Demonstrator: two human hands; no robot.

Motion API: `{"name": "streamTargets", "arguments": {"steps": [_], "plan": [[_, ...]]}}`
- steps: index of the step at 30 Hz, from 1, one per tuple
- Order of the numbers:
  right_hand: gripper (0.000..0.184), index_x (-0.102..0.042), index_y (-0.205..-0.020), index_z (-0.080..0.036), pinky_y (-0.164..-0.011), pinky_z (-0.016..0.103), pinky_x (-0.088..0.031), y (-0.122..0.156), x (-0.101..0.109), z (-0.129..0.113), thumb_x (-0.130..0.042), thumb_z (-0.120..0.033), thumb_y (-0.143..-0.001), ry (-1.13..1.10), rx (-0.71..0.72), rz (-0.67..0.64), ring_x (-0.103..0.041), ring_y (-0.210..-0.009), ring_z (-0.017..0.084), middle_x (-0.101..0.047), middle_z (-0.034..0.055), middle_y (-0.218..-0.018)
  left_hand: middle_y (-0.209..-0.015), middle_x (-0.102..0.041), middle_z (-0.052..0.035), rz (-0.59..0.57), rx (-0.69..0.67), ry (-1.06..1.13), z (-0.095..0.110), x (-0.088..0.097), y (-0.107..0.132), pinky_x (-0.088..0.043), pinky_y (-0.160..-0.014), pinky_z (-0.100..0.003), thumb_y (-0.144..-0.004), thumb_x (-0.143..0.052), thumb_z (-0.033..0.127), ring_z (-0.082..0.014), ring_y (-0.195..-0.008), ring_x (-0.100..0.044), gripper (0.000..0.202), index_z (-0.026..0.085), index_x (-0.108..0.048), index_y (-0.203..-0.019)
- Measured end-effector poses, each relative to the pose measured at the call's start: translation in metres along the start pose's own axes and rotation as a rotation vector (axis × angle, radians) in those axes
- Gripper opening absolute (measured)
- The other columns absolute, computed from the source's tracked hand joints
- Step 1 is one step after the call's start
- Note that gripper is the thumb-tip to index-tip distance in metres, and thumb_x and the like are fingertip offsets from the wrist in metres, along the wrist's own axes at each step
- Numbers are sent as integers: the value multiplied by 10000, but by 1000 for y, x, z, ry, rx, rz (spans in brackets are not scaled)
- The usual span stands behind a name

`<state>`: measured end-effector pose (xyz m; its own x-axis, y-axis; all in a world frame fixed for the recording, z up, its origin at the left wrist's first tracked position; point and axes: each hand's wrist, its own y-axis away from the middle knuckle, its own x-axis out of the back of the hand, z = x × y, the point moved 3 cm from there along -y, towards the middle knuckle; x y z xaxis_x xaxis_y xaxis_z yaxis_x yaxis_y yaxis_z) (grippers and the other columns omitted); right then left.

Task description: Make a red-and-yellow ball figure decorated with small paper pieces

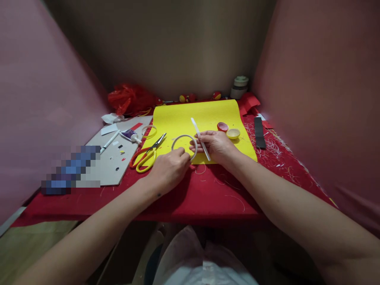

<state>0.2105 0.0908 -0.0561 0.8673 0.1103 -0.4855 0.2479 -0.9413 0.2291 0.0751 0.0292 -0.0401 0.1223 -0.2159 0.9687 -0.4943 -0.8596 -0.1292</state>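
Note:
My left hand (pixel 169 168) is closed in a pinch on the near edge of a thin white ring (pixel 181 138) that lies on a yellow corrugated sheet (pixel 184 114). My right hand (pixel 218 145) rests on the sheet with its fingers closed around a white stick (pixel 196 127), which points away to the upper left. Its fingertips also touch the right side of the ring. Yellow-and-red scissors (pixel 147 155) lie just left of my left hand.
A red cloth (pixel 208 194) covers the table. Grey cardboard (pixel 118 162) with small scraps, a purple tube (pixel 130 135) and a white pen (pixel 109 141) lie left. A red cap (pixel 222 126), yellow cap (pixel 233 133), black strip (pixel 259 132) and white jar (pixel 240 87) sit right. Red plastic (pixel 130 99) is at the back.

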Motion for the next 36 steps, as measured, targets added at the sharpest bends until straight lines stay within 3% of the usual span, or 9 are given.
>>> {"name": "streamTargets", "arguments": {"steps": [6,9,12,14,17,20,26,33,36], "plan": [[117,-581,-726,-142,-549,247,-564,1,-1,0,-597,-75,-821,64,9,-34,-655,-530,140,-673,63,-615,-901,-682,-115,-183,83,-34,-34,7,2,-363,-548,-292,-903,-443,285,-237,-741,-646,271,163,-674,-833],[113,-599,-716,-133,-560,250,-565,3,-2,1,-595,-94,-822,71,12,-101,-660,-537,141,-686,73,-628,-867,-693,-116,-113,144,150,-43,14,-6,-395,-620,-303,-880,-485,312,-236,-774,-636,256,155,-672,-803],[123,-601,-712,-132,-536,240,-559,5,-4,2,-579,-105,-830,86,13,-143,-664,-522,142,-691,69,-609,-723,-661,-67,16,256,519,-46,20,-17,-389,-592,-271,-853,-540,343,-166,-639,-586,233,147,-660,-820],[131,-600,-715,-129,-509,226,-550,6,-4,3,-561,-101,-837,98,32,-173,-660,-498,137,-692,61,-592,-594,-579,-8,0,340,916,-43,16,-25,-344,-499,-232,-835,-571,375,-108,-499,-499,242,144,-634,-797],[140,-595,-713,-127,-471,206,-532,6,-5,3,-555,-109,-847,109,74,-216,-643,-456,125,-691,51,-572,-565,-526,23,-42,373,1496,-33,4,-37,-267,-413,-204,-795,-631,387,-61,-412,-408,248,143,-597,-768],[156,-583,-710,-133,-482,206,-537,6,-6,3,-541,-98,-856,108,71,-224,-646,-461,126,-683,46,-555,-532,-505,47,60,396,1773,-26,-6,-45,-272,-395,-191,-710,-725,316,-52,-392,-405,215,155,-590,-755],[128,-571,-710,-138,-586,264,-580,8,-8,5,-551,-33,-780,96,12,-203,-669,-510,148,-687,59,-586,-502,-496,50,261,496,1796,-23,-11,-46,-309,-406,-182,-640,-745,187,-40,-410,-403,148,134,-608,-661],[241,-558,-836,-141,-638,303,-589,12,-10,3,-636,-31,-636,25,-18,-257,-683,-542,167,-699,42,-640,-484,-425,74,297,561,1863,-25,-11,-43,-331,-429,-198,-687,-691,171,-44,-410,-364,118,154,-575,-682],[176,-567,-802,-136,-633,317,-593,12,-9,5,-623,-62,-653,43,-46,-283,-683,-538,173,-701,60,-634,-490,-417,70,263,553,1870,-25,-11,-42,-335,-435,-203,-702,-681,184,-47,-416,-366,144,161,-547,-654]]}}
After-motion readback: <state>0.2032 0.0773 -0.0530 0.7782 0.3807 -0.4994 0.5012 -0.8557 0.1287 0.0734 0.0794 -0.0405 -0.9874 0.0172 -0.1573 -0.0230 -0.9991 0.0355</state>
